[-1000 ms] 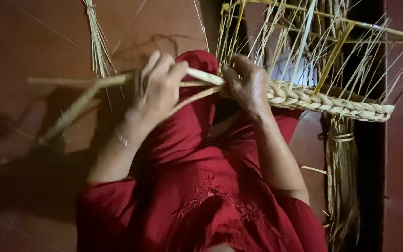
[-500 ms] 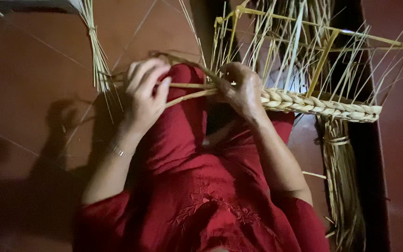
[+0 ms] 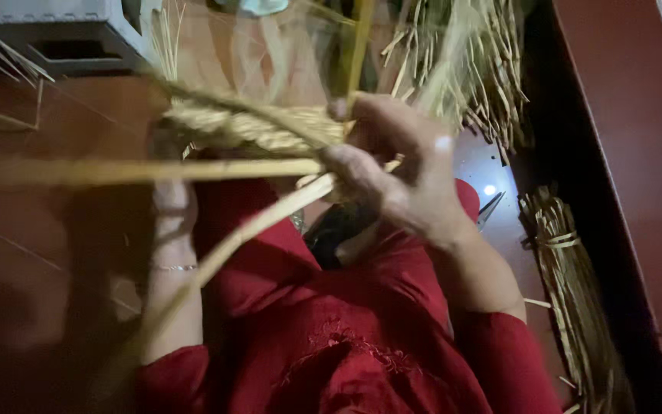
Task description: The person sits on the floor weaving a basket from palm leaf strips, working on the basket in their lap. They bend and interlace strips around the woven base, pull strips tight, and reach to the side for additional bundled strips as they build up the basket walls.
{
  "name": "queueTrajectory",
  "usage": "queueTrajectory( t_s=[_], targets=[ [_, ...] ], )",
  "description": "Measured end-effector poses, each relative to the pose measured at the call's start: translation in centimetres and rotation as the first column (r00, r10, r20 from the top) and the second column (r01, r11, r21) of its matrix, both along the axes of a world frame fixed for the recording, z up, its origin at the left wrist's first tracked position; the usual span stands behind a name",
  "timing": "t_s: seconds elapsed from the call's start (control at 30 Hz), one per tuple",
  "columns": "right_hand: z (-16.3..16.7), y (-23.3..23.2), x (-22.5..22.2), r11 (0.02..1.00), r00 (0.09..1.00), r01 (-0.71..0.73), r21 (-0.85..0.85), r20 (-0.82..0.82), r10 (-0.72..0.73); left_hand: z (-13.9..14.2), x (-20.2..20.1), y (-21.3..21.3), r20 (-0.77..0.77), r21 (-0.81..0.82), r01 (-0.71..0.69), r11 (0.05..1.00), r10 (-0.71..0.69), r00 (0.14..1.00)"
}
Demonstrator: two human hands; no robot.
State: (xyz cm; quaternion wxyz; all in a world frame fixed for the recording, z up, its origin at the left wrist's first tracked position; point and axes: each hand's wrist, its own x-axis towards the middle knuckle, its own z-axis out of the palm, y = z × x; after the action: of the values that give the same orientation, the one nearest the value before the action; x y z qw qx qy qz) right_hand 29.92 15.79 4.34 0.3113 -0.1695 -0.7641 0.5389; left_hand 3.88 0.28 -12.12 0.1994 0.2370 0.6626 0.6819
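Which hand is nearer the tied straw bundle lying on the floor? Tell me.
Right. The right hand pinches the woven braid on the same side as the tied straw bundle, which lies below it. The left hand is farther off, across the red-clothed lap.

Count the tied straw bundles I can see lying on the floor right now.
1. A tied straw bundle lies on the floor past the right hand, along the dark wall. More may be hidden among the loose straw above.
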Motion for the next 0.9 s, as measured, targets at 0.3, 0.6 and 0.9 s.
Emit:
queueTrajectory(
  t_s=[0.3,0.6,0.9],
  targets=[
    [-11.4,6.8,3.5,0.941,0.998,0.036,-0.337,-0.043,-0.053,-2.7,1.5,-1.2,0.064,0.025,-0.029,0.999,0.028,0.998],
    [-18.0,4.3,13.2,0.861,0.955,0.267,-0.432,0.236,-0.178,-5.6,10.0,-3.1,-0.125,-0.341,0.337,0.877,-0.398,0.909],
    [-17.9,-1.6,14.6,0.853,0.868,0.448,-0.269,0.362,-0.341,-0.2,8.9,-7.7,-0.542,-0.697,0.178,0.695,-0.672,0.504]
  ],
)
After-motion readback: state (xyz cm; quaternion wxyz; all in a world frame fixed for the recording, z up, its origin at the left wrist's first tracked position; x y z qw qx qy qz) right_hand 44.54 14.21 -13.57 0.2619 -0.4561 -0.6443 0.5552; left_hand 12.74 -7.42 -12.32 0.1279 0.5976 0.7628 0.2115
